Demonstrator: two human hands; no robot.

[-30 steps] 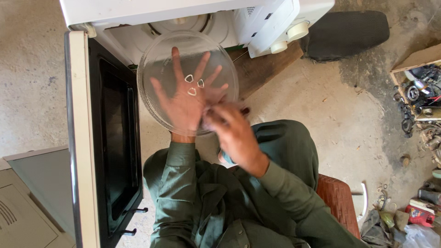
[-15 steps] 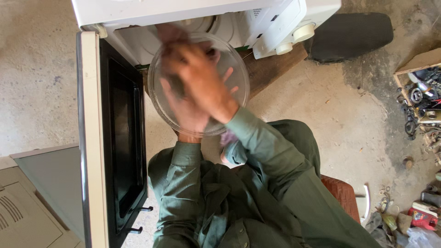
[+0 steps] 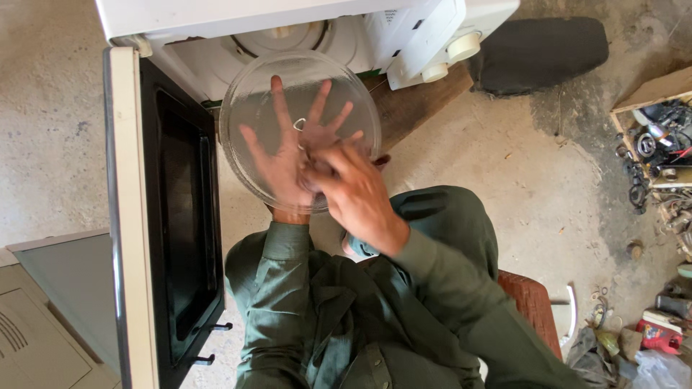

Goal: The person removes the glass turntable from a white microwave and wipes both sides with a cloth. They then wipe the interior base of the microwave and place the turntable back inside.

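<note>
A seated person in green work clothes holds a round glass plate (image 3: 249,108) over the lap, just in front of an open white microwave (image 3: 303,21). The left hand (image 3: 285,155) lies flat beneath the plate, fingers spread wide and pointing away toward the oven, palm up against the glass and seen through it. The right hand (image 3: 353,191) rests on top, at the plate's near right part, fingers drawn together and pressed on the glass; whether they pinch anything cannot be told.

The plate is a flat disc, so it has no long axis. It faces up toward the camera, roughly level, its far edge overlapping the mouth of the oven cavity. A small raised triangular mark shows near its centre, partly covered by the right hand.

The oven door (image 3: 155,216) swings out to the left, its dark window running from far to near, beside the person's left sleeve. Two pale knobs (image 3: 450,57) sit on the control panel at the far right. The microwave stands on a wooden board (image 3: 411,104) on a concrete floor (image 3: 533,173). A dark cushion (image 3: 544,50) lies far right, a box of metal parts (image 3: 656,144) sits at the right edge, and a grey cabinet (image 3: 43,317) fills the near left corner.
</note>
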